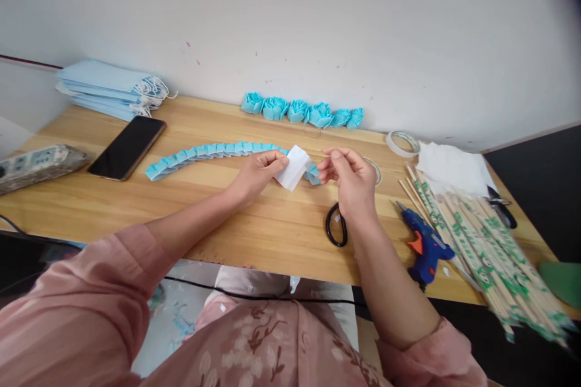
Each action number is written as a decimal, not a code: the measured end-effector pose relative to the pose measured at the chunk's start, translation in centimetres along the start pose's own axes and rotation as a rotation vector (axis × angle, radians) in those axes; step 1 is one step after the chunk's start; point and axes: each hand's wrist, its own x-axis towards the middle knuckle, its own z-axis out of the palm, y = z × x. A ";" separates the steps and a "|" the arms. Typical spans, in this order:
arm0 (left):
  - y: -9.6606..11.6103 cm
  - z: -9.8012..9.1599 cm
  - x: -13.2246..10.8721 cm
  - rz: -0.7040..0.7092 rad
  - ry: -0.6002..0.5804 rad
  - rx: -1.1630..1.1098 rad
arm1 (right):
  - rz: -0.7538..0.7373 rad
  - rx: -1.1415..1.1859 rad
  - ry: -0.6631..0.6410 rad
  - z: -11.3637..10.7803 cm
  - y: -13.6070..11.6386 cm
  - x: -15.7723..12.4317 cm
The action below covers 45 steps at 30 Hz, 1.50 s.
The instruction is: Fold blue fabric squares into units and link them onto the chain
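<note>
My left hand (pixel 262 172) is closed, pinching a small white square (pixel 294 168), paper or thin fabric, between thumb and fingers above the table. Just right of the square is my right hand (pixel 351 178), its fingers drawn together in a pinch; anything between them is too small to make out. Behind my hands a curved row of folded light-blue pieces (pixel 213 152) lies on the wood, partly covered by the square. Beneath my right wrist a black loop handle (pixel 336 227), perhaps of scissors, shows; the remainder is hidden.
Blue handmade flowers (pixel 297 110) line the wall. Face masks (pixel 109 87), a phone (pixel 128 148) and a power strip (pixel 40 163) are on the left. To the right are a blue glue gun (pixel 424 242), tape (pixel 403 143), white sheets (pixel 454 166) and wrapped chopsticks (pixel 490 248) overhanging the edge.
</note>
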 end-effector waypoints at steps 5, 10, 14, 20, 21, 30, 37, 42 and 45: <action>0.4 0.2 -0.3 -0.004 -0.097 -0.015 | -0.037 -0.019 -0.058 0.0 0.2 0.3; 0.5 0.2 -0.5 0.000 -0.192 0.007 | 0.072 -0.027 -0.271 0.4 1.2 0.1; 0.4 -0.1 -0.2 0.022 -0.098 0.040 | 0.129 0.029 -0.310 0.6 1.2 0.0; 0.1 -0.4 0.2 0.033 -0.001 0.001 | 0.101 0.053 -0.323 0.6 1.1 0.1; 0.0 -0.4 0.2 0.030 0.015 -0.024 | 0.091 0.040 -0.327 0.5 1.1 0.1; -0.5 0.0 0.5 -0.082 -0.132 -0.488 | 0.018 -0.038 -0.300 0.3 1.8 0.2; -1.1 0.2 0.4 -0.129 -0.250 -0.543 | 0.007 -0.039 -0.224 0.4 1.9 0.2; -1.0 -0.1 0.7 -0.164 -0.125 -0.544 | -0.026 -0.094 -0.226 -0.1 1.7 0.4; -0.4 -0.2 0.8 -0.190 -0.076 -0.523 | -0.137 -0.188 -0.172 -0.6 1.3 0.7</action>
